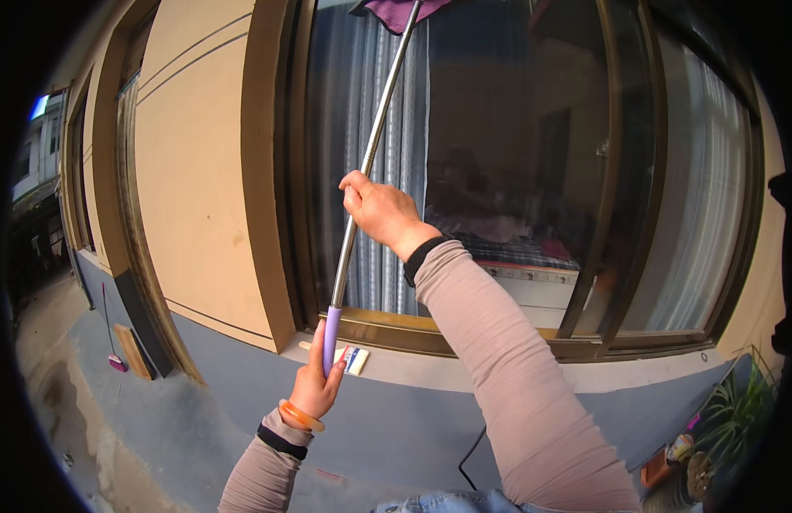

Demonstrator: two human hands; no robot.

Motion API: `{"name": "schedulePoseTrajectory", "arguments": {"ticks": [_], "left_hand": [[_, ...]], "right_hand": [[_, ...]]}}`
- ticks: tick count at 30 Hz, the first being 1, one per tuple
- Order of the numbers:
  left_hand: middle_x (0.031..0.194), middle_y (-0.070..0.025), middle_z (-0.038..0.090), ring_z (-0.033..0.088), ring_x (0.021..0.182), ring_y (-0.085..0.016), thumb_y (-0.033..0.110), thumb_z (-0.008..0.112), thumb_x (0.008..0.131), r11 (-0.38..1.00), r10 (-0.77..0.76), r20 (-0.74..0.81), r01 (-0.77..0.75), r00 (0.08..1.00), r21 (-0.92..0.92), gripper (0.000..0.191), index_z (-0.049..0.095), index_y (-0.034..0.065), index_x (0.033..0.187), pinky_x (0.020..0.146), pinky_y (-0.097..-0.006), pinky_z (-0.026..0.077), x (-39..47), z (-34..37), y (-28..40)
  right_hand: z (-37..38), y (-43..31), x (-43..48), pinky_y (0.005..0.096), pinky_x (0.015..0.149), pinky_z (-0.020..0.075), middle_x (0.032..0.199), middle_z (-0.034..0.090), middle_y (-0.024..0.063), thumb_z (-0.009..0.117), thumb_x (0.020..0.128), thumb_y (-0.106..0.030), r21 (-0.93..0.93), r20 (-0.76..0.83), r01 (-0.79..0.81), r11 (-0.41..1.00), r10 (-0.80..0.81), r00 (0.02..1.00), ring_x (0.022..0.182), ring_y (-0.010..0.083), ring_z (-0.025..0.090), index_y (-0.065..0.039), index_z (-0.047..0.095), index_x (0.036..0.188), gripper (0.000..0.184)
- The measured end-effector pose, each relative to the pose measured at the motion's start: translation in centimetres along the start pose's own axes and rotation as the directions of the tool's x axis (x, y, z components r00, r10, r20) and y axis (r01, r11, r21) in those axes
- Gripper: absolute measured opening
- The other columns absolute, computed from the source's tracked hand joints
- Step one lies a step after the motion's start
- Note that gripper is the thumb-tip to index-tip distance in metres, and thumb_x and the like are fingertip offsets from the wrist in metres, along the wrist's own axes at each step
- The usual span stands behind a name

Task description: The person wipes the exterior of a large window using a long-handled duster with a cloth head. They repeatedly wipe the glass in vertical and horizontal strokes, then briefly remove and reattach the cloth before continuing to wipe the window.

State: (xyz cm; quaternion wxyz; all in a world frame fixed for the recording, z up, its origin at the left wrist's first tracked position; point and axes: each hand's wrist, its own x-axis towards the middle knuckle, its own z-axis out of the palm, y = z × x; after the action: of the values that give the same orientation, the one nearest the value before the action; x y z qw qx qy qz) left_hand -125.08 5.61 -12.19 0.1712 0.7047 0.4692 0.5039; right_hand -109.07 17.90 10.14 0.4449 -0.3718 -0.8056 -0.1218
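A metal pole with a purple grip (pixel 382 115) runs upward in front of a sliding window with a brown metal frame. At its top, cut off by the picture's upper edge, a purple cloth pad (pixel 399 13) lies against the glass or very near it. My right hand (pixel 386 208) is closed around the middle of the metal shaft. Lower down, my left hand (pixel 317 385) holds the purple grip, with an orange bangle on the wrist. Just behind the grip, a flat paintbrush (pixel 356 360) with pale bristles rests on the window sill (pixel 421 372).
Behind the glass hang pale curtains (pixel 386 160), and a bed (pixel 531 250) shows. At lower right stand potted plants (pixel 739 404). At left, a wooden board (pixel 133 351) and a long-handled broom (pixel 117 362) lean near a doorway. A black cable or rod (pixel 466 458) is below the sill.
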Motion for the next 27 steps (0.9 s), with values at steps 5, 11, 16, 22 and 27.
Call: {"name": "schedulePoseTrajectory", "arguments": {"ticks": [5,11,16,22,27], "left_hand": [[0.081,-0.0231,0.065,0.067,0.072,-0.039,0.012,0.062,0.088,0.97,-0.148,0.035,0.138,0.988,0.202,0.075,0.018,0.0081,0.148,0.064,-0.0403,0.053,-18.1,2.2,-12.9],[0.075,-0.0195,0.064,0.064,0.064,-0.033,0.019,0.063,0.088,0.766,-0.631,0.178,0.57,0.755,0.298,0.062,0.029,0.005,0.137,0.059,-0.0396,0.052,-41.6,2.0,-18.3],[0.073,-0.0164,0.065,0.063,0.063,-0.028,0.025,0.064,0.088,0.677,-0.733,0.163,0.687,0.66,0.264,0.046,0.043,0.0036,0.123,0.057,-0.0379,0.05,-42.6,1.7,-16.9],[0.072,-0.0126,0.066,0.061,0.062,-0.023,0.032,0.065,0.088,0.876,-0.48,-0.02,0.48,0.877,0.045,0.035,0.06,0.0019,0.106,0.054,-0.0358,0.048,-26.4,4.0,-9.1],[0.067,-0.0114,0.058,0.058,0.048,-0.02,0.009,0.052,0.094,0.991,0.108,0.129,-0.117,0.986,0.062,0.076,0.002,0.0099,0.151,0.047,-0.0322,0.05,-7.7,6.0,3.2]], "right_hand": [[9.3,-1.4,-18.6,0.0459,0.06,0.0495,0.074,0.066,0.0079,0.043,0.098,-0.037,0.33,0.347,-0.036,0.943,-0.086,0.934,0.071,0.0338,0.064,-0.019,0.047,0.102,0.019],[13.6,-7.6,-42.1,0.0436,0.075,0.0498,0.093,0.066,0.0081,0.036,0.1,-0.044,0.358,0.903,-0.28,0.89,-0.254,0.347,0.085,0.0336,0.063,-0.021,0.047,0.112,0.029],[13.5,-7.4,-45.2,0.0458,0.067,0.0522,0.114,0.059,0.01,0.052,0.094,-0.042,0.516,0.838,-0.092,0.852,-0.479,0.261,0.082,0.0282,0.066,-0.015,0.043,0.13,0.046],[5.8,-2.1,-29.5,0.0387,0.072,0.0535,0.093,0.069,0.0069,0.046,0.098,-0.026,0.45,0.415,-0.044,0.892,-0.165,0.895,0.082,0.0302,0.067,-0.02,0.05,0.122,0.025],[-4.5,4.2,-11.6,0.0441,0.066,0.0517,0.075,0.064,0.0152,0.044,0.098,-0.022,0.299,-0.158,0.13,0.945,-0.086,0.984,0.073,0.0359,0.065,-0.021,0.042,0.134,0.036]]}}
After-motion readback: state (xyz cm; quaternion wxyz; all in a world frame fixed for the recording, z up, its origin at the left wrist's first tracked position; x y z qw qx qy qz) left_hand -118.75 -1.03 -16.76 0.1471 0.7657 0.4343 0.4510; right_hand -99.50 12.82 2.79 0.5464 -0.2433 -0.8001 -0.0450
